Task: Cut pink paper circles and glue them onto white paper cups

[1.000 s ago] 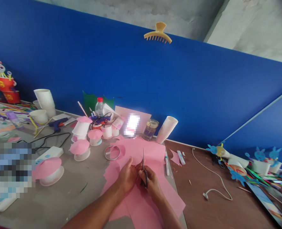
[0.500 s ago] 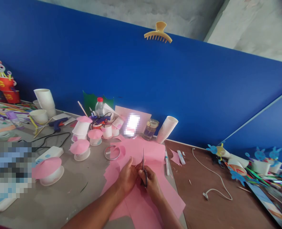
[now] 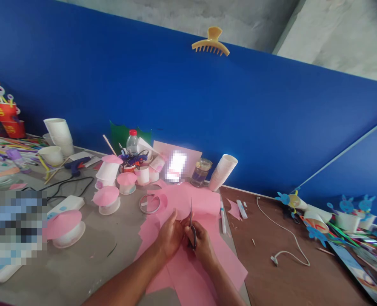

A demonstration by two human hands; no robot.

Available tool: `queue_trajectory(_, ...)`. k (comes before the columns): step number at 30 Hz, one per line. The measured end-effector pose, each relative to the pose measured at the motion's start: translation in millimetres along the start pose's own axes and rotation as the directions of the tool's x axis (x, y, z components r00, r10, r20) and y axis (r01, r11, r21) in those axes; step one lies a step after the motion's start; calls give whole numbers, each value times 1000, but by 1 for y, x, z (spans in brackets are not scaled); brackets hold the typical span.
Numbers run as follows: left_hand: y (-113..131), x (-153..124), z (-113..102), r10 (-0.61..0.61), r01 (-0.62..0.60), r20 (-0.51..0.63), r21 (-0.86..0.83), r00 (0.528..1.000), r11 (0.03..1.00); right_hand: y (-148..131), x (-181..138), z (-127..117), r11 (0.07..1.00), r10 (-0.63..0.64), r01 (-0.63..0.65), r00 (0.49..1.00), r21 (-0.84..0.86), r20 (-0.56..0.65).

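My right hand (image 3: pixel 199 242) is closed around dark-handled scissors (image 3: pixel 193 236), their blades pointing up and away over the pink paper. Close beside it, my left hand (image 3: pixel 169 233) is closed with its thumb raised, seemingly on the pink paper (image 3: pixel 204 202); the fingers partly hide what they grip. Under both hands lie several overlapping pink sheets (image 3: pixel 228 265), some with jagged cut edges. A roll of tape (image 3: pixel 149 204) rests on the paper to the left. Along the paper's right edge is a white pen (image 3: pixel 223 219).
Paper cups with pink cone tops (image 3: pixel 106 197) stand to the left near a power strip (image 3: pixel 69 206) and a glue gun (image 3: pixel 76 165). Behind the paper are a lit phone (image 3: pixel 176 165), a glass jar (image 3: pixel 201 172) and stacked cups (image 3: pixel 223 172). A white cable (image 3: pixel 286 227) lies on the right.
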State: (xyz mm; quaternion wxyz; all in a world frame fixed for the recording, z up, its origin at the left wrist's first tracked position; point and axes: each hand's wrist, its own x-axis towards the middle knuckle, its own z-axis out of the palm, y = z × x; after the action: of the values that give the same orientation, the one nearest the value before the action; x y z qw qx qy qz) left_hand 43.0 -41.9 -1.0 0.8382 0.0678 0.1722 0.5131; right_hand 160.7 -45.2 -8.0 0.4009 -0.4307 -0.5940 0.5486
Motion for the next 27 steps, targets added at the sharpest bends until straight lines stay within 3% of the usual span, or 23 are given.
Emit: queue_trajectory(27,5,-2,7,18,-19,-85,-17,996,1000,1,0,0,998,-30,28,999,-53,-22)
